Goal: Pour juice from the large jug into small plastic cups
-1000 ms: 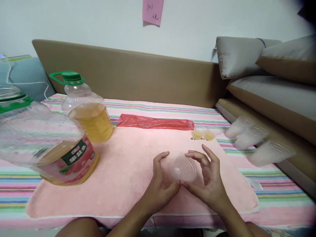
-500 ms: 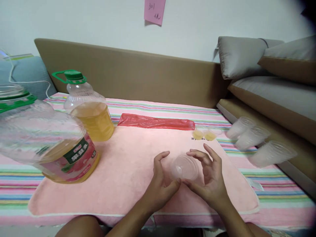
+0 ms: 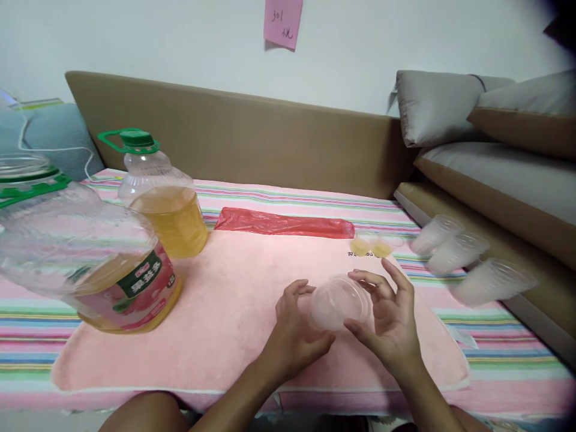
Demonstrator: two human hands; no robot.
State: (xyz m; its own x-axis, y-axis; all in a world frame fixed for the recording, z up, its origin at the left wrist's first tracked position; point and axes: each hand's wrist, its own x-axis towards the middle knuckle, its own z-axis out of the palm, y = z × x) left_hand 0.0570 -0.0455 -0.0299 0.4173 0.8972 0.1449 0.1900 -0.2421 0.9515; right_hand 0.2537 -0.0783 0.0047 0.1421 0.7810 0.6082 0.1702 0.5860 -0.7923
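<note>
A plain white wall (image 3: 180, 42) runs across the back, with a small pink paper note (image 3: 282, 21) bearing handwriting stuck near its top. Below it stands a long tan padded headboard (image 3: 243, 138). At the right, grey-and-tan cushions (image 3: 486, 120) are stacked beside the bed. The bed is covered by a multicoloured striped sheet (image 3: 297, 201). At the far left sits a blue-grey upholstered seat (image 3: 54, 135). The light is soft and even.

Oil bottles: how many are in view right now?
2. A near bottle sits at the left edge with its cap off; a green-capped bottle stands behind it. More may lie outside the picture.
</note>
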